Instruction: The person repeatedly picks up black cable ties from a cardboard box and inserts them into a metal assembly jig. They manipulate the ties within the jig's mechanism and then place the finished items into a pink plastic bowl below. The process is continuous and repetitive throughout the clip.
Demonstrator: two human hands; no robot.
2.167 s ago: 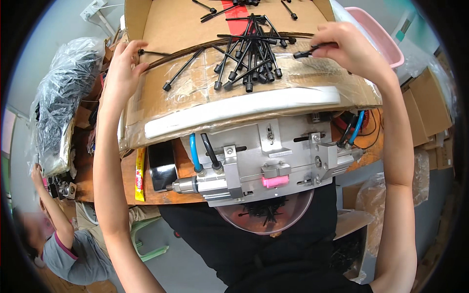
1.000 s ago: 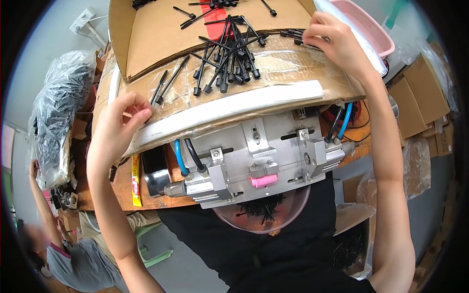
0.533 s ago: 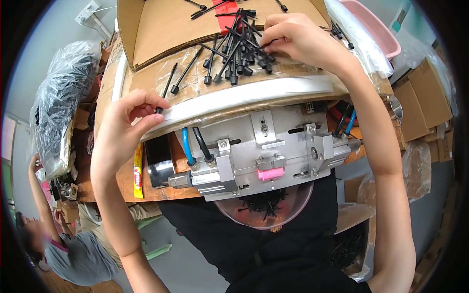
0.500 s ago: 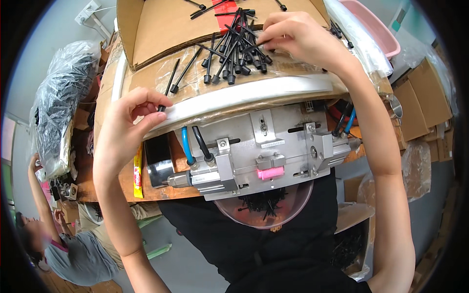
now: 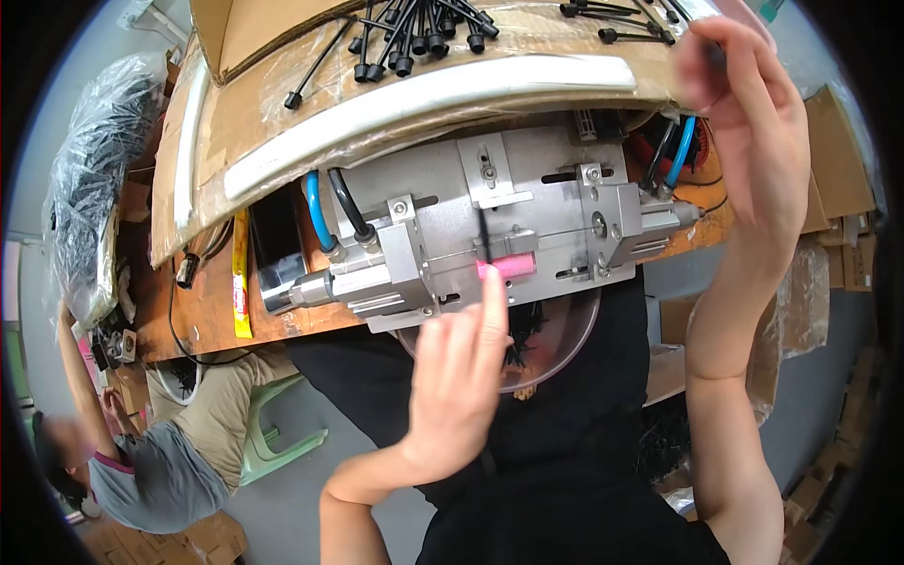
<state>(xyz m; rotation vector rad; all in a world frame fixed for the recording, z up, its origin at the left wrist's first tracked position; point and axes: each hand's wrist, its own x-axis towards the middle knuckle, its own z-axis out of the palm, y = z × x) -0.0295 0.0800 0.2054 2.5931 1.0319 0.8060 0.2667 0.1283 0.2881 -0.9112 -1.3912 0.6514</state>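
Observation:
A black plastic rod (image 5: 484,234) stands lengthwise across the middle of a metal fixture (image 5: 556,212), its near end at a pink block (image 5: 513,266). My left hand (image 5: 459,377) reaches up from below with its index finger straight, the tip at the pink block and the rod's near end; the other fingers are bent and hold nothing visible. At the upper right, my right hand (image 5: 753,122) is raised beside the cardboard surface. Its fingertips are blurred and curl round a dark thing I cannot make out. Several black rods with flared heads (image 5: 405,42) lie heaped on the cardboard.
A white curved strip (image 5: 433,113) edges the cardboard above the fixture. Blue and black hoses (image 5: 320,217) run into the fixture's sides. Below it sits a translucent bowl (image 5: 565,344) of black pieces. A yellow packet (image 5: 241,282) lies at left; a co-worker (image 5: 155,480) sits beyond.
My left hand has come down from the cardboard edge to the fixture, where a black rod now lies. My right hand has moved from the heap to the right. The view has shifted.

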